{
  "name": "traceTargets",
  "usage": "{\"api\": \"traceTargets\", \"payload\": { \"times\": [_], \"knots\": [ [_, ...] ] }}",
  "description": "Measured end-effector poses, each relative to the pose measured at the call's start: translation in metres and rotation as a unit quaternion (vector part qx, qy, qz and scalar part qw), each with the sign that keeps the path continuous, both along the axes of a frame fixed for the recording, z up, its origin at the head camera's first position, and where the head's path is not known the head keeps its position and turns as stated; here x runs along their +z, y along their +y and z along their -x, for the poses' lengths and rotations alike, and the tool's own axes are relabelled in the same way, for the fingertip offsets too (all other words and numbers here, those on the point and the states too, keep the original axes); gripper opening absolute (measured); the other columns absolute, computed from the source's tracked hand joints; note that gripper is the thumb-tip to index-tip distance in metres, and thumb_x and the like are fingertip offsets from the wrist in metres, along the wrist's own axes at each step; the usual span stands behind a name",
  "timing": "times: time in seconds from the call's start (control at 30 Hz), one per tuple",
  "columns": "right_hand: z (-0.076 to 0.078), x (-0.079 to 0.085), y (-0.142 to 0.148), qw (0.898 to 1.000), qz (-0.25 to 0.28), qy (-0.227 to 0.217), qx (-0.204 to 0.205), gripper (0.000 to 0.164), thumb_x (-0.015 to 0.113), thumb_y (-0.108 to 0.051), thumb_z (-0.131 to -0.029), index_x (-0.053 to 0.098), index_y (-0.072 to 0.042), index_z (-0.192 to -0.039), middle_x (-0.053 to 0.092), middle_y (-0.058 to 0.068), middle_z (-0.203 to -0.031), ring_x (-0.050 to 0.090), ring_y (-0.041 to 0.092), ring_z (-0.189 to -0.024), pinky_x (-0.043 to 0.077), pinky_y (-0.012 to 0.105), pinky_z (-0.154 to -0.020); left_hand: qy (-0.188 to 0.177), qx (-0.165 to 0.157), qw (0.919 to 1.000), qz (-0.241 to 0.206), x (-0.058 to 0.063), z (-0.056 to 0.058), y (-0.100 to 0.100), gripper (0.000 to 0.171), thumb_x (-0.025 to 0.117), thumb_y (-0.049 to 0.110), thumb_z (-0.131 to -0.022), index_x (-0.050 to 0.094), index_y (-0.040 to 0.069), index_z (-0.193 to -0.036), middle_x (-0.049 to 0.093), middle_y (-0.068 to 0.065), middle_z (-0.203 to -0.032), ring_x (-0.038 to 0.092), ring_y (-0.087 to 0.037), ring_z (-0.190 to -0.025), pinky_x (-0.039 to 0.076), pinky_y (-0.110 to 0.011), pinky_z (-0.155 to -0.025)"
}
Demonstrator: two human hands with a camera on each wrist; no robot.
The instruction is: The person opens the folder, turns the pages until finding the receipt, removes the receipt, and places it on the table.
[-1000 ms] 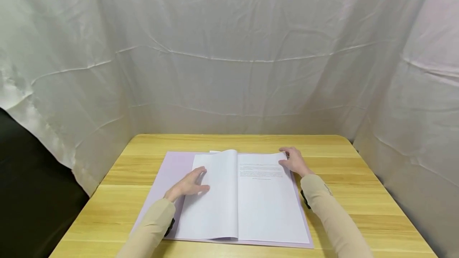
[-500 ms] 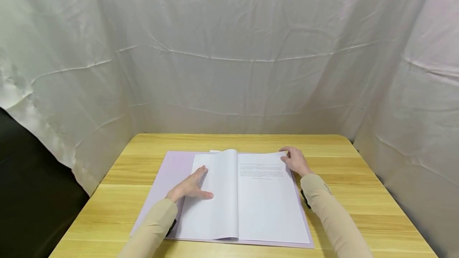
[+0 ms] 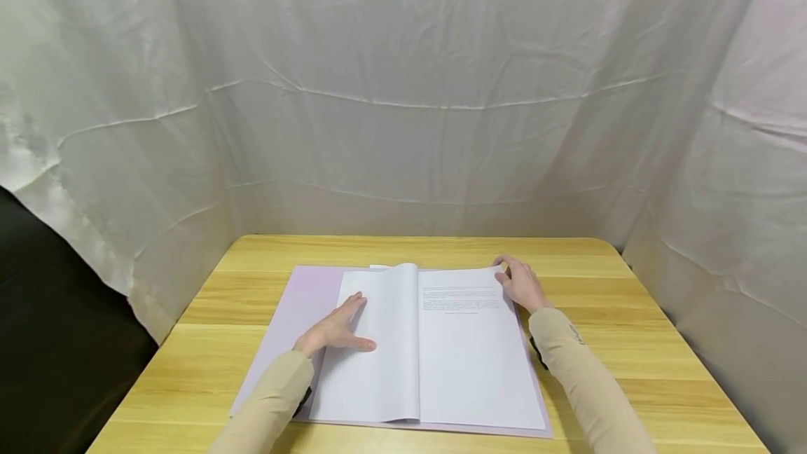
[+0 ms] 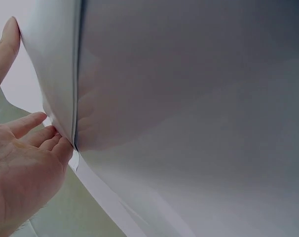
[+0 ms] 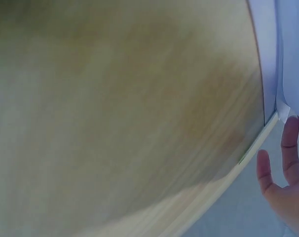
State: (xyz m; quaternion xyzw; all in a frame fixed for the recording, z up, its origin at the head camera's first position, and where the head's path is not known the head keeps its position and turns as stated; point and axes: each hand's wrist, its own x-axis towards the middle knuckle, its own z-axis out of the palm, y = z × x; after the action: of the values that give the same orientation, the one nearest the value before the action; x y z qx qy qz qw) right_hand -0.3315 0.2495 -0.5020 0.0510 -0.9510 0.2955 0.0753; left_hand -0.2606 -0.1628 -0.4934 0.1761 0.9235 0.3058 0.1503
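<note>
White printed pages (image 3: 469, 363) lie spread on a lavender folder (image 3: 312, 286), and the left-hand sheets curve up along the middle fold. My left hand (image 3: 334, 331) rests on the left-hand pages with thumb and fingers spread. In the left wrist view, the fingertips of that left hand (image 4: 36, 163) touch the paper edge beside a raised page (image 4: 189, 113). At the far right corner, my right hand (image 3: 522, 286) pinches the top page between thumb and fingers. The right wrist view shows the fingers of the right hand (image 5: 290, 173) at that paper corner (image 5: 283, 112).
A wooden table (image 3: 630, 356) bears the folder. Light grey cloth (image 3: 441, 146) hangs behind and at both sides. Something black (image 3: 57, 342) fills the lower left. A small white edge (image 3: 378, 266) sticks out behind the pages.
My left thumb has spread away from the fingers, and the left hand has slid slightly right over the page. The right thumb has drawn closer to the page corner. The pages lie nearly unchanged.
</note>
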Motion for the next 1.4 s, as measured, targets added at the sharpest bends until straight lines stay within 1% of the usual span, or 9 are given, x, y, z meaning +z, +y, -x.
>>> {"api": "traceTargets", "payload": {
  "times": [0.27,0.4,0.57,0.77,0.87,1.0,1.07,1.17,1.4],
  "knots": [
    [0.0,-0.001,0.001,1.0,0.01,-0.002,-0.018,0.011,0.056,-0.014,-0.101,0.058,-0.007,-0.11,0.058,0.01,-0.077,0.05,0.022,-0.066,0.035,0.029,-0.061,0.005,0.0,1.0,0.004,0.0,-0.001,0.0,0.105,0.087,0.033,-0.077,0.028,-0.005,-0.155,0.019,-0.026,-0.166,0.021,-0.045,-0.153,0.024,-0.062,-0.124],
    [0.0,0.0,0.003,0.999,0.016,-0.006,-0.031,0.015,0.055,-0.016,-0.102,0.058,-0.004,-0.11,0.063,0.015,-0.092,0.056,0.027,-0.08,0.041,0.033,-0.07,0.005,-0.002,1.0,0.003,-0.001,0.0,0.001,0.105,0.087,0.033,-0.078,0.028,-0.006,-0.155,0.019,-0.026,-0.166,0.021,-0.045,-0.153,0.024,-0.061,-0.124],
    [-0.001,-0.001,0.004,0.999,0.022,0.002,-0.031,0.019,0.056,-0.016,-0.101,0.06,0.002,-0.107,0.062,0.025,-0.114,0.056,0.036,-0.099,0.048,0.046,-0.085,0.003,-0.002,1.0,0.004,-0.002,0.001,0.001,0.104,0.086,0.033,-0.078,0.027,-0.006,-0.155,0.019,-0.026,-0.166,0.021,-0.045,-0.154,0.024,-0.061,-0.124],
    [-0.006,0.001,0.003,0.997,0.075,0.003,-0.011,0.024,0.061,-0.02,-0.101,0.063,0.003,-0.105,0.066,0.022,-0.105,0.061,0.031,-0.093,0.05,0.034,-0.078,0.003,-0.004,1.0,-0.001,-0.003,0.002,0.0,0.105,0.086,0.033,-0.078,0.027,-0.006,-0.155,0.018,-0.027,-0.166,0.02,-0.046,-0.153,0.023,-0.061,-0.124],
    [-0.009,0.002,0.003,0.995,0.098,-0.002,0.029,0.033,0.063,-0.022,-0.1,0.063,0.007,-0.118,0.068,0.027,-0.114,0.066,0.039,-0.104,0.056,0.044,-0.089,0.002,-0.006,1.0,-0.007,-0.002,0.002,0.0,0.105,0.086,0.034,-0.078,0.026,-0.006,-0.155,0.018,-0.028,-0.166,0.019,-0.047,-0.153,0.022,-0.062,-0.124],
    [-0.016,0.005,0.005,0.99,0.11,-0.04,0.077,0.059,0.064,-0.024,-0.099,0.045,0.011,-0.143,0.053,0.035,-0.141,0.055,0.051,-0.127,0.049,0.059,-0.106,-0.003,-0.007,0.9998,-0.015,-0.002,0.001,-0.001,0.105,0.085,0.035,-0.079,0.024,-0.005,-0.156,0.015,-0.028,-0.166,0.016,-0.047,-0.154,0.02,-0.064,-0.124],
    [-0.02,0.007,0.006,0.986,0.122,-0.068,0.093,0.069,0.065,-0.025,-0.099,0.035,0.01,-0.15,0.046,0.034,-0.148,0.05,0.052,-0.133,0.047,0.06,-0.108,-0.006,-0.009,0.9997,-0.02,-0.002,0.001,-0.001,0.106,0.085,0.035,-0.08,0.023,-0.005,-0.156,0.013,-0.028,-0.167,0.015,-0.048,-0.154,0.02,-0.065,-0.124],
    [-0.026,0.01,0.006,0.977,0.15,-0.107,0.112,0.079,0.067,-0.027,-0.097,0.027,0.006,-0.156,0.046,0.032,-0.15,0.051,0.05,-0.133,0.053,0.055,-0.104,-0.012,-0.013,0.9995,-0.027,-0.001,0.001,-0.002,0.106,0.083,0.036,-0.081,0.021,-0.004,-0.157,0.011,-0.027,-0.167,0.012,-0.048,-0.155,0.018,-0.065,-0.124],
    [-0.04,0.017,0.006,0.947,0.225,-0.154,0.173,0.09,0.072,-0.02,-0.094,0.015,0.001,-0.16,0.058,0.035,-0.135,0.07,0.03,-0.106,0.063,0.038,-0.081,-0.01,-0.033,0.9981,-0.051,0.0,0.0,-0.003,0.106,0.082,0.035,-0.083,0.018,-0.008,-0.157,0.007,-0.03,-0.166,0.004,-0.05,-0.154,0.009,-0.066,-0.125]
  ]
}}
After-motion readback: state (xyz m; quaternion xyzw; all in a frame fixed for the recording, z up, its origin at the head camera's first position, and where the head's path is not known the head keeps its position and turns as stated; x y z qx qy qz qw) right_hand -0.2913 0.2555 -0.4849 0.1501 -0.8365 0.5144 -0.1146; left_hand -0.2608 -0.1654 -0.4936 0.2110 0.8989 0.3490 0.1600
